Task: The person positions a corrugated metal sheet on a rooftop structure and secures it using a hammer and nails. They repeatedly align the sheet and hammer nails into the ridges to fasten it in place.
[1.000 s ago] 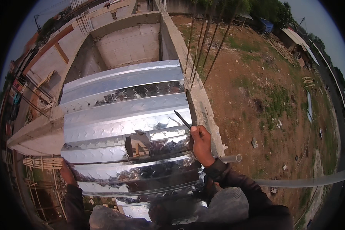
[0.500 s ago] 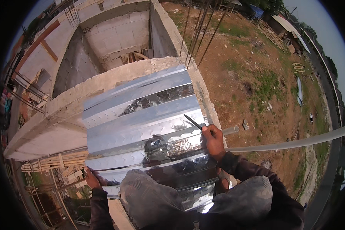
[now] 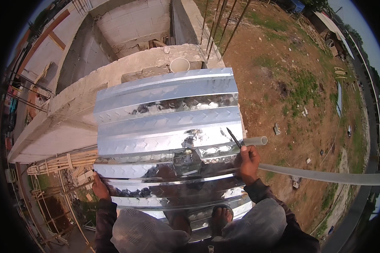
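A shiny corrugated metal sheet [image 3: 169,126] lies across the top of the wall in front of me, its ridges running left to right. My left hand [image 3: 100,186] is closed on its left edge, fingers partly hidden beneath. At the right edge, my right hand [image 3: 249,163] grips a dark pencil [image 3: 233,137] whose tip points up and left over the metal. That hand also rests against the sheet's edge. Below, my sandalled feet [image 3: 222,214] stand on metal sheeting between my bent knees.
A round pipe opening [image 3: 180,65] shows just past the far edge. Another pale pipe end [image 3: 257,140] sticks out at the right, above a long grey pole [image 3: 325,174]. Upright steel bars [image 3: 217,29] rise from the wall corner. Bamboo scaffolding [image 3: 63,168] and ground lie far below.
The sheet has shifted toward me and to the right, turning slightly straighter, and the round pipe opening beyond it has come into view. My right hand has moved along with it, still holding the pencil.
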